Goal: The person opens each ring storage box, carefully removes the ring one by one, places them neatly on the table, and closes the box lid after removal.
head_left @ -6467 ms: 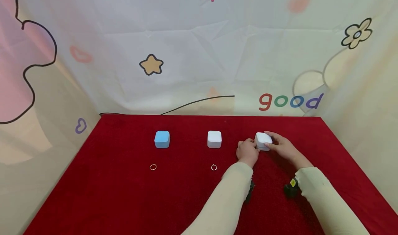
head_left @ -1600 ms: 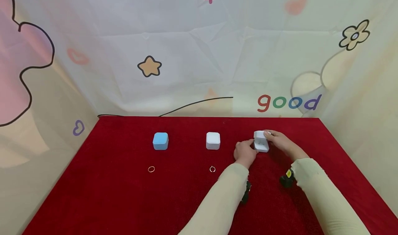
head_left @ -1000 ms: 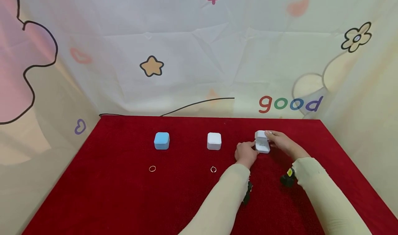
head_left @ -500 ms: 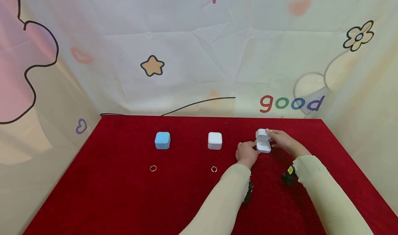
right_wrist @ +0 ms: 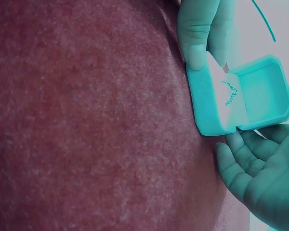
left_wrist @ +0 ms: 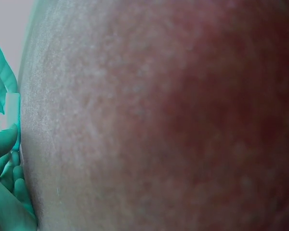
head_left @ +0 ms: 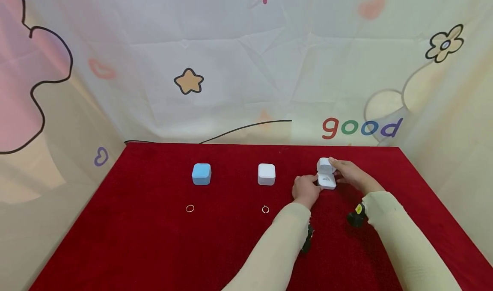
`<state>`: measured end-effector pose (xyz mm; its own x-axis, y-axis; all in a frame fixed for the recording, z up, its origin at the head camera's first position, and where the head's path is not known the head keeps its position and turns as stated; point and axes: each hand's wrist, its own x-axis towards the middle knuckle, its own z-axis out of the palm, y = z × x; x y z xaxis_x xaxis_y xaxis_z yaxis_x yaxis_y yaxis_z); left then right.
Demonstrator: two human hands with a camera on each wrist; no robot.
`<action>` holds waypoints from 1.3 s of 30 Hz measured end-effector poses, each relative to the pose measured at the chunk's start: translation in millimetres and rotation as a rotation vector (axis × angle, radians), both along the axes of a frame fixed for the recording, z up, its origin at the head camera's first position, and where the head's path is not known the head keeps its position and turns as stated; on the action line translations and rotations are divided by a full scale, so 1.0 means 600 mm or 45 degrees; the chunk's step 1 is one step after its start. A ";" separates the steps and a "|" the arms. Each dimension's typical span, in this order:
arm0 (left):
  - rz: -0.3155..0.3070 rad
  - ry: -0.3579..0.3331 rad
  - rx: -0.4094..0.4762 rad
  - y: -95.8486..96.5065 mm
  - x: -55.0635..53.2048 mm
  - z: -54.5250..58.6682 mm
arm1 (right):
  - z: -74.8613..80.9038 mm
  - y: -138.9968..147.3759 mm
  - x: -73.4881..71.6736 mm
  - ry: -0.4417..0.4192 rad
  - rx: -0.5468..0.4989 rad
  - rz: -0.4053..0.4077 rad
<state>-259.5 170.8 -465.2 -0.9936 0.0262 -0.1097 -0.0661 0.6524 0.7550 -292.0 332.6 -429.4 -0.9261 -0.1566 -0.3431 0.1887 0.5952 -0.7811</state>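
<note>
A white ring box [head_left: 327,184] stands at the right of the red cloth with its lid [head_left: 323,165] raised. Inside the box, in the right wrist view, a beaded ring [right_wrist: 232,94] shows in the pale insert. My left hand [head_left: 306,191] grips the base from the left, its thumb on the box side in that view. From the right, my right hand [head_left: 352,176] holds the lid, with its thumb at the lid's edge and other fingers lower, by the base. Only parts of the fingers [left_wrist: 4,142] and box appear at the left edge of the left wrist view.
A closed blue box [head_left: 201,174] and a closed white box [head_left: 266,174] stand in line to the left. In front of them lie a gold-coloured ring [head_left: 190,208] and an open-band ring [head_left: 265,209]. A patterned curtain [head_left: 239,77] hangs behind the red cloth [head_left: 161,248].
The right-hand white box was closed at first; its lid has since been lifted and tilted further back by my right hand. My left hand has stayed at the base.
</note>
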 end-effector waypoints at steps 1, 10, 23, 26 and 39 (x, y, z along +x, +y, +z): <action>-0.001 0.001 0.002 -0.001 0.000 0.001 | -0.001 0.000 -0.001 0.000 0.000 -0.003; -0.007 0.000 0.010 -0.002 0.001 -0.003 | -0.005 -0.002 -0.001 -0.031 0.010 -0.022; -0.014 0.034 0.000 0.001 -0.002 -0.006 | -0.016 -0.003 0.007 0.013 -0.026 -0.131; -0.005 0.032 -0.008 0.001 -0.003 -0.007 | -0.016 -0.003 0.007 0.016 -0.034 -0.125; 0.003 0.052 -0.009 0.000 -0.004 -0.009 | -0.019 -0.003 0.009 0.029 -0.060 -0.134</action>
